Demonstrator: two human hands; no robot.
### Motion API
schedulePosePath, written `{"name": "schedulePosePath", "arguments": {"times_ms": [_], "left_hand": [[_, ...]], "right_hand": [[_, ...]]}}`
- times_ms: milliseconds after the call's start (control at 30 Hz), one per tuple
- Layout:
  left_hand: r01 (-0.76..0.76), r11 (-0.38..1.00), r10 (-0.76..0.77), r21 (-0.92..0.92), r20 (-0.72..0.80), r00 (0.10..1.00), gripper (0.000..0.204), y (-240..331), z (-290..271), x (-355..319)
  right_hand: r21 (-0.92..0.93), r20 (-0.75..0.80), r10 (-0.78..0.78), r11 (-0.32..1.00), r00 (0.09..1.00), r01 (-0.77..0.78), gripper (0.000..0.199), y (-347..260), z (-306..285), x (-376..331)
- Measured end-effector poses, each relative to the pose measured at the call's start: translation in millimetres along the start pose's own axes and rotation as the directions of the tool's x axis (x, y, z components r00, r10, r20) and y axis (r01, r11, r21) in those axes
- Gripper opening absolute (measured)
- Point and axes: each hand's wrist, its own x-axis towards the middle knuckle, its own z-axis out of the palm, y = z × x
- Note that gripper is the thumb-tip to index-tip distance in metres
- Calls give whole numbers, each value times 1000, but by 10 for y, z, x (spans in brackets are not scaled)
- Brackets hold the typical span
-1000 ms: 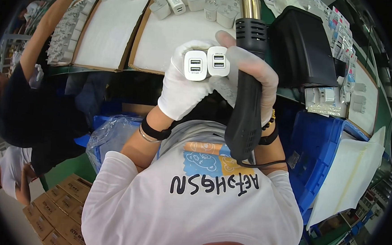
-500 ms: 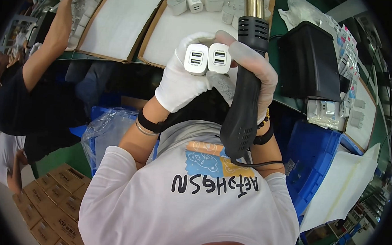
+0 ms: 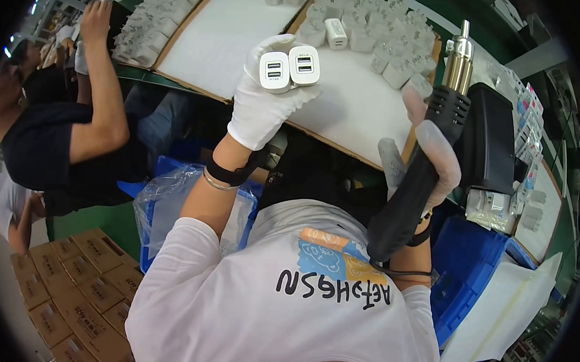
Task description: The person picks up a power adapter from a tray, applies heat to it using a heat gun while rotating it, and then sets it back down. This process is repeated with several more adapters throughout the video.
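Two white USB wall chargers, a left one and a right one, are side by side in my white-gloved left hand. Their double-port faces point up toward me, and the fingers wrap behind them. A black heat gun with a metal nozzle lies in my right hand, its nozzle pointing away to the far right. Pale coverings show on the right hand's fingers; the thumb and another finger stick out to the left of the gun. The gun body hides part of that palm.
Beyond my hands is a shallow cardboard tray with a white lining; several chargers in clear wrap crowd its far side. A black box-shaped unit stands right of the gun. Blue bins sit below the bench. Another person works at left.
My right hand has swung the heat gun right, away from the chargers. The left hand has moved slightly left and up, still holding both chargers. The right fingers no longer touch them.
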Motion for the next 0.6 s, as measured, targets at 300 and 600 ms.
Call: {"name": "schedulePosePath", "arguments": {"times_ms": [300,600], "left_hand": [[-117,992,121,54,-61,991,66,36,-248,228],[-186,982,188,36,-90,978,63,131,-844,582]], "right_hand": [[-62,18,-38,997,999,39,54,27,-33,-21],[-98,-36,-48,994,998,45,50,-18,-96,-77]]}}
